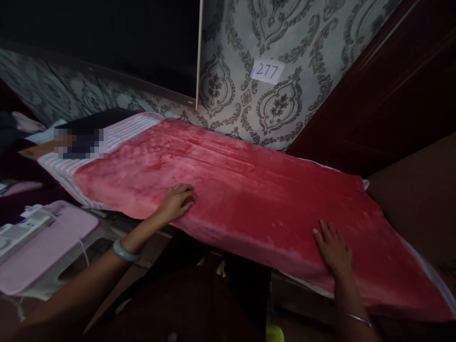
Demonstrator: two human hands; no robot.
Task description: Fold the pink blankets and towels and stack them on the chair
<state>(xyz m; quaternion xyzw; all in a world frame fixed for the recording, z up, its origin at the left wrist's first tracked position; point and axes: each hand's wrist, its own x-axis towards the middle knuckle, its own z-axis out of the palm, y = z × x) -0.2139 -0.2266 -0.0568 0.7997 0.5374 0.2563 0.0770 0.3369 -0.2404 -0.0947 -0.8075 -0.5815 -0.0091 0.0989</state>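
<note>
A red plush cloth (249,190), lighter pink towards the left, is spread over a long surface, and its near side hangs down over the front edge. My left hand (178,202), with a pale bangle on the wrist, rests on the cloth near its front edge, fingers loosely bent and thumb apart. Further right, my right hand (334,249) lies palm down on the cloth with its fingers stretched out. Neither hand holds anything. Beneath the red cloth at the left end shows a striped cloth (133,127). Small creases run along the red cloth's back half.
A wall-mounted screen (107,42) hangs at the upper left. On the patterned wall is a paper (267,71) marked 277. A pink-topped stool (76,221) bears a white power strip (26,228) at the left. Dark red wooden panelling (374,95) stands at the right.
</note>
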